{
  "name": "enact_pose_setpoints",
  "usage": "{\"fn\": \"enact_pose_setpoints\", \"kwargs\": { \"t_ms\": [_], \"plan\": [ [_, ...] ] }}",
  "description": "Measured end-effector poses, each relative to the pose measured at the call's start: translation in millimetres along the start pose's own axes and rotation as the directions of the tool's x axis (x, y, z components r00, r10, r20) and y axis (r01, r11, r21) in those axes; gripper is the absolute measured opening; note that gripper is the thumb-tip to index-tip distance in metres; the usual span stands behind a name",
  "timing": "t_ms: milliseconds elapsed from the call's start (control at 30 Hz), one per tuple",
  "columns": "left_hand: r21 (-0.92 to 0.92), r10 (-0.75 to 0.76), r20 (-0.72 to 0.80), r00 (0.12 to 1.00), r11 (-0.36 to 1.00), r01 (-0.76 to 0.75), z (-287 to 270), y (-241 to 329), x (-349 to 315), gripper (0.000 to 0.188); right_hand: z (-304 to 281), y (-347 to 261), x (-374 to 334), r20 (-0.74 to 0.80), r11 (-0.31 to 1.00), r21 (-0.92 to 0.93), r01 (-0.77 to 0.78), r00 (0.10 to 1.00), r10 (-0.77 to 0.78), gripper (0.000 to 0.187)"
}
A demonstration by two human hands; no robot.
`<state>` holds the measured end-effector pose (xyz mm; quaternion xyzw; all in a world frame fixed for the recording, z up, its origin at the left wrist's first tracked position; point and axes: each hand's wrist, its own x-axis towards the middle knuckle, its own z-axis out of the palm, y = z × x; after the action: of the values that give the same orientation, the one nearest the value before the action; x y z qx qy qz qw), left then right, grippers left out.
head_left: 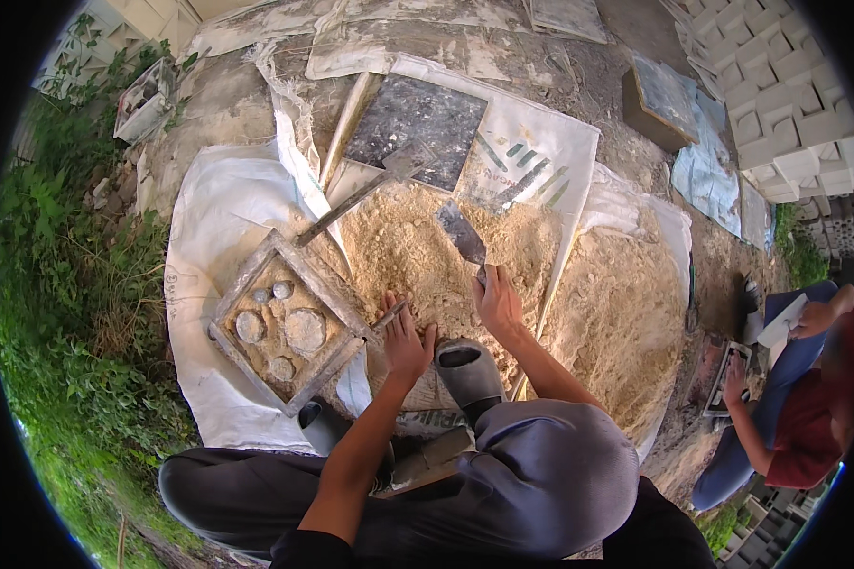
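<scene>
My right hand (pixel 499 305) is wrapped round the handle of a pointing trowel (pixel 461 233), its flat blade pointing away over the heap of tan sand (pixel 399 237). My left hand (pixel 407 349) lies with its fingers stretched out on the near edge of the sand, against the short handle (pixel 389 316) of a wooden moulding frame. That square frame (pixel 247 276) is tilted to the left of my hand. Inside it, packed sand surrounds a large round disc (pixel 305 330), a smaller disc (pixel 250 327) and several other small round pieces.
Beyond the sand lie a dark flat board (pixel 417 123) and a long-handled tool (pixel 351 204). White sacking (pixel 209 209) spreads underneath. My shoes (pixel 470 373) stand close by the sand. On the right another person (pixel 807 417) works over a frame. Stacked white blocks (pixel 778 85) stand at the far right.
</scene>
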<state>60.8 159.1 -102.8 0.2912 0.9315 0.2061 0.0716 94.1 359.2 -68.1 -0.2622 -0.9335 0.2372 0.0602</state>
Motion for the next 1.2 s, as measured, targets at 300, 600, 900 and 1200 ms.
{"fn": "enact_pose_setpoints", "kwargs": {
  "t_ms": [300, 600, 900, 1200],
  "plan": [
    [0.004, -0.096, -0.042, 0.995, 0.995, 0.096, -0.2, 19.1, 57.8, 0.095, 0.3, -23.3, -24.4, 0.324, 0.974, 0.056, 0.217, 0.919, -0.224, 0.066],
    [-0.078, -0.176, -0.195, 0.965, 0.983, 0.164, 21.5, 20.8, 85.8, 0.079, 0.8, -2.9, -19.5, 0.406, 0.957, 0.007, 0.29, 0.874, -0.268, 0.07],
    [0.007, 0.0, 0.144, 0.99, 1.0, -0.001, -9.8, 13.6, 32.3, 0.082, -23.2, 52.8, -28.7, 0.189, 0.976, -0.169, -0.135, 0.968, 0.167, 0.041],
    [0.127, 0.054, 0.111, 0.992, 0.99, -0.069, 6.2, 6.9, 20.1, 0.075, -95.6, 29.7, 7.1, 0.32, 0.997, -0.068, -0.027, 0.946, 0.047, 0.023]
  ]
}}
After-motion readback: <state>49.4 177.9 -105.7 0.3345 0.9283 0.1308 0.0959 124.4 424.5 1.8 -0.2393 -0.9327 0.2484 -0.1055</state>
